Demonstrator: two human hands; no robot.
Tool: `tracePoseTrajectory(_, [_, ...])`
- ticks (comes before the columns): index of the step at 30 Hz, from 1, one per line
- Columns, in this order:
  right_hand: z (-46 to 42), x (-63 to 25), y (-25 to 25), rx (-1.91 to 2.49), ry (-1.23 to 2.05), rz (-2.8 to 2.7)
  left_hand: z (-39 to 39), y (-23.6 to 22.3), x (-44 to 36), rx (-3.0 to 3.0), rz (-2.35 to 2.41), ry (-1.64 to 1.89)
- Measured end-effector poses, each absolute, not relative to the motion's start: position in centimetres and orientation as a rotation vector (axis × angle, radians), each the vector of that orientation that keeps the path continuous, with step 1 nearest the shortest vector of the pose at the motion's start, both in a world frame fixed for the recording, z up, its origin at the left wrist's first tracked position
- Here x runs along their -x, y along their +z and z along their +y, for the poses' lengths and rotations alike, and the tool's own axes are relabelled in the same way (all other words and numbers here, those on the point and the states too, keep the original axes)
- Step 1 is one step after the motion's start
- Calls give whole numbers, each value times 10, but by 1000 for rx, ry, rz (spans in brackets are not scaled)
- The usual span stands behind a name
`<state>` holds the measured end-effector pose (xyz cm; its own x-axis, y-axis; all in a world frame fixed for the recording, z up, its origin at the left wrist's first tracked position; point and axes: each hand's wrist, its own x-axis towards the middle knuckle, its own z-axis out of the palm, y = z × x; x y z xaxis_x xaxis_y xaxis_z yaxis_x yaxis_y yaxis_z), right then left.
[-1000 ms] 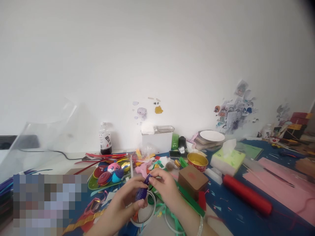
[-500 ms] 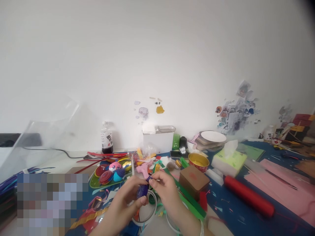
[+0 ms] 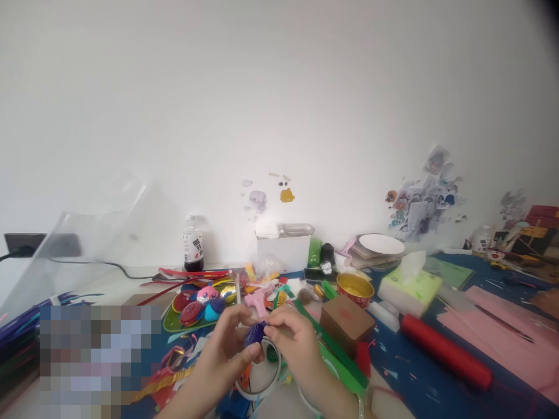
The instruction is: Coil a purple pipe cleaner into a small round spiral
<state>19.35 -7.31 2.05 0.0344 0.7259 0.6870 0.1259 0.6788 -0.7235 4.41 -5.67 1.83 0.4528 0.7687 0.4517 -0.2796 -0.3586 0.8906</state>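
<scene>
A dark blue ball (image 3: 253, 335) covered in sequin trim rests in my left hand (image 3: 227, 349), its thumb below and fingers curled around the far side. My right hand (image 3: 294, 343) pinches a short dark blue strip of sequin trim (image 3: 264, 324) against the top right of the ball. Under my hands lies a white ring (image 3: 278, 372), with a green sequined ball (image 3: 271, 353) partly visible through it. Just beyond my fingertips is a pink glue gun (image 3: 257, 301). Several sequined balls in pink, red and blue sit on a green plate (image 3: 169, 323) to the left.
Right of my hands stand a brown box (image 3: 347, 323), a gold-and-red bowl (image 3: 356, 288) and a tissue pack (image 3: 410, 288). A red roll (image 3: 445, 352) lies farther right beside pink sheets (image 3: 502, 326). A bottle (image 3: 193, 244) and white box (image 3: 283, 252) stand by the wall. Scraps cover the table.
The right fingertips have come down closer to the ball, drawing the strip against it. The left index finger has lifted and bent. The view has turned slightly left.
</scene>
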Motion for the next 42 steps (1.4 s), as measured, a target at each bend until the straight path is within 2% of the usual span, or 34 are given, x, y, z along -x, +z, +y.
tracePoseTrajectory(6, [-77,-197,23,676,181,-1715,-59,24,-44,-1569,423,1110])
tracePoseTrajectory(15, [-81,-200,20,663,-137,-1960,-55,24,-47,-1472,375,1103])
tracePoseTrajectory(24, [-83,-194,20,644,283,-1793,-59,27,-46,-1420,461,1176])
tracePoseTrajectory(32, [-81,-200,20,584,-14,-1920,-61,24,-53,-1364,433,1118])
tracePoseTrajectory(35, [-80,-202,21,597,-23,-2017,-60,20,-53,-1321,452,1070])
tracePoseTrajectory(42, [-75,-192,9,783,433,-1797,-53,29,-47,-1221,578,1036])
